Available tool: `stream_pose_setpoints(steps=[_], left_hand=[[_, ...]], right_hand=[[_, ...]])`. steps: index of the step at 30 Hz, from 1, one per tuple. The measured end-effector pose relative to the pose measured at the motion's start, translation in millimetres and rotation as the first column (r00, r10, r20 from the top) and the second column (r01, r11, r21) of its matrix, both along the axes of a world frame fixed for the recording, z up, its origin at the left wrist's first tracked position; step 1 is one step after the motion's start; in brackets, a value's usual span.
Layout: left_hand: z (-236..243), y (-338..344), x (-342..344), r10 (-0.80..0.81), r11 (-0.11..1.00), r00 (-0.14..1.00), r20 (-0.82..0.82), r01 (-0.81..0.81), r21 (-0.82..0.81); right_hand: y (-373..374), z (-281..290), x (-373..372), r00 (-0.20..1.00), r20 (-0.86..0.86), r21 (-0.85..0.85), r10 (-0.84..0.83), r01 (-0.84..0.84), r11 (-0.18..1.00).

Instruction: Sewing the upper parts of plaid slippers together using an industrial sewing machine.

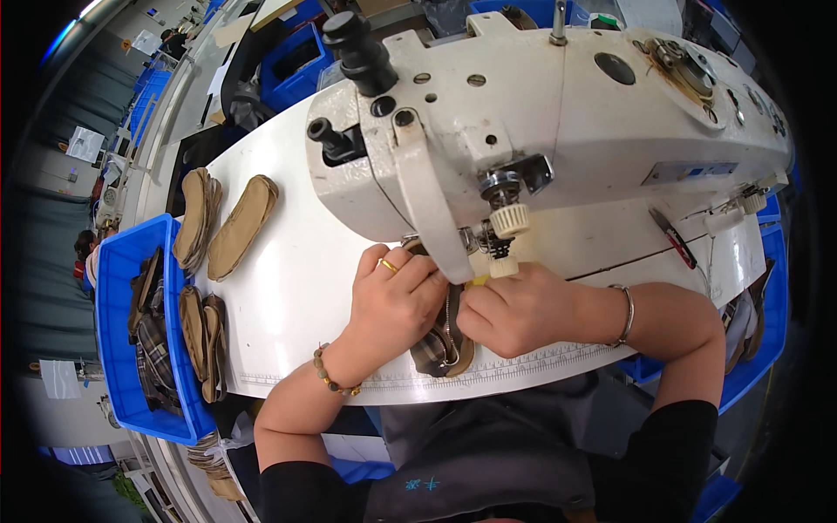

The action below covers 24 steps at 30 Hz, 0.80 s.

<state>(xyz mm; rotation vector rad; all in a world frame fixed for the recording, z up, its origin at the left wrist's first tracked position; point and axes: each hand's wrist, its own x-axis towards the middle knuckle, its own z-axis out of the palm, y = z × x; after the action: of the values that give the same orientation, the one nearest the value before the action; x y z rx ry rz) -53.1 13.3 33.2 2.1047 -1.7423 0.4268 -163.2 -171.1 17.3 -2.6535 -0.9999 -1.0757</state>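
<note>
Beneath the head of a white sewing machine (436,200), a brown plaid fabric shoe piece (429,356) with a tan edge lies on the white table. A light seam or cord runs along it. My left hand (392,292), with a ring on one finger, is closed on its left side, fingers bent close to the needle area. Opposite it, my right hand (514,312) is curled shut on the right side of the same piece. The machine's head hides the needle and the far end of the piece. Something small and yellow shows beside my right fingers.
Tan sole-shaped pieces (243,228) lie in stacks at the table's left. A blue bin (193,417) beside them holds plaid pieces. Red-and-black thread snips (676,240) rest at the right. A printed ruler scale (558,357) follows the table's front edge. Another blue bin (767,340) stands right.
</note>
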Motion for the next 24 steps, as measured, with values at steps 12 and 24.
stream_pose_setpoints(steps=[12,24], left_hand=[[16,4,-17,0.020,0.989,0.996,-0.088,-0.007,0.150],[13,9,-29,0.007,0.980,0.999,-0.045,0.002,0.198]], right_hand=[[15,-10,-14,0.999,-0.035,-0.256,-0.016,0.007,0.967],[22,-1,-27,0.994,-0.091,-0.246,0.061,-0.082,0.966]])
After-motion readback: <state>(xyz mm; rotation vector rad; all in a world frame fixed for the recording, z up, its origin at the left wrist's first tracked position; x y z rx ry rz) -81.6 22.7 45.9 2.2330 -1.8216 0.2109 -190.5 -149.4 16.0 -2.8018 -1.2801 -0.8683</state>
